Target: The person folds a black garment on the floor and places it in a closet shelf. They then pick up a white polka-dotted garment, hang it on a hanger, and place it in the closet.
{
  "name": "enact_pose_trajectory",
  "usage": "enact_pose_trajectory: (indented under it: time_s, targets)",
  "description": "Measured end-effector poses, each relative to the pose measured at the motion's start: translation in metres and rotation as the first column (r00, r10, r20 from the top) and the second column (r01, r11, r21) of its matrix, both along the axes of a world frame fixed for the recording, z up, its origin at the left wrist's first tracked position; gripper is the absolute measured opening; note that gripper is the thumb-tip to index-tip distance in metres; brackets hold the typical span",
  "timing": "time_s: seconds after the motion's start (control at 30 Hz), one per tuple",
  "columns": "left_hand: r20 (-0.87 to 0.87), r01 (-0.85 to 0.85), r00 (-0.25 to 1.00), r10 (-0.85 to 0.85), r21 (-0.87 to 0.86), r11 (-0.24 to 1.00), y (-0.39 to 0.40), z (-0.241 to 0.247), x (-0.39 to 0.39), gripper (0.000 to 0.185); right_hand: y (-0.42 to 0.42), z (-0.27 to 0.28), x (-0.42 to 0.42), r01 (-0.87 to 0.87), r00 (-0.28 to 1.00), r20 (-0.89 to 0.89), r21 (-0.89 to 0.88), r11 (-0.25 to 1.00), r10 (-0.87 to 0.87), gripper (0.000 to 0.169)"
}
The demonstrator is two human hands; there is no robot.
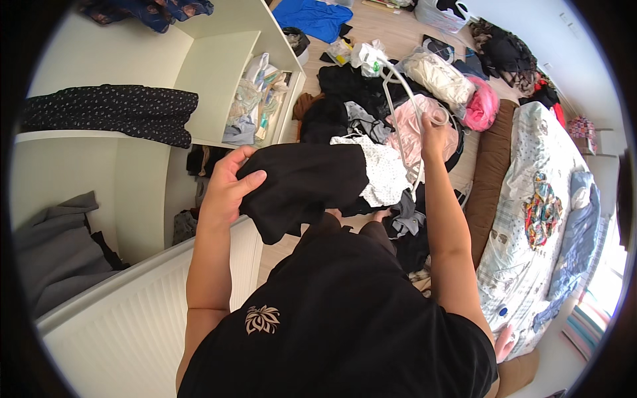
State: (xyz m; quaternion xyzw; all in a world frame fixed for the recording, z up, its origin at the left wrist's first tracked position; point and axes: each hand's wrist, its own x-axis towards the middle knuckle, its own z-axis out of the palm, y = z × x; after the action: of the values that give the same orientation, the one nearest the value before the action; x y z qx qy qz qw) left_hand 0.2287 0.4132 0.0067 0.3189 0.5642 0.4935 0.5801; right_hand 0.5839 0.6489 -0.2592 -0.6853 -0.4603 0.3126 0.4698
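Note:
My left hand [230, 186] grips one end of a folded black garment [304, 174], thumb on top. The cloth stretches across in front of me, and a corner droops below. My right hand [434, 135] is closed around a white plastic hanger [401, 79], with no garment plainly hanging on it. Beyond the black cloth a white dotted garment [384, 169] is partly covered by it. A pale pink satin garment [412, 119] lies on the floor pile behind the hanger.
At left stands an open white wardrobe with a black patterned garment [109, 112] over a shelf and a drawer [259, 107] of clothes. A bed [520, 199] runs along the right. Bagged bedding [438, 79], a pink bundle [481, 104] and a blue cloth [316, 19] lie ahead.

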Motion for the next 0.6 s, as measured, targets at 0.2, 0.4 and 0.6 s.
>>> enact_pose_trajectory:
  time_s: [0.2,0.4,0.6]
  targets:
    - [-0.059,-0.007,0.998,0.016,0.156,0.988,-0.017,0.059,0.002,0.034,-0.073,-0.105,-0.083,-0.466,0.884,-0.346,-0.615,0.636,0.314,0.058]
    - [-0.018,-0.211,0.972,0.234,0.368,0.906,-0.087,0.108,-0.014,0.038,-0.165,-0.027,-0.221,-0.949,0.144,-0.879,-0.253,0.189,-0.454,0.090]
    - [-0.281,0.346,0.923,-0.263,0.302,0.888,-0.171,0.046,-0.089,0.027,-0.138,0.009,-0.283,-0.887,0.100,-0.895,-0.278,0.369,-0.434,0.032]
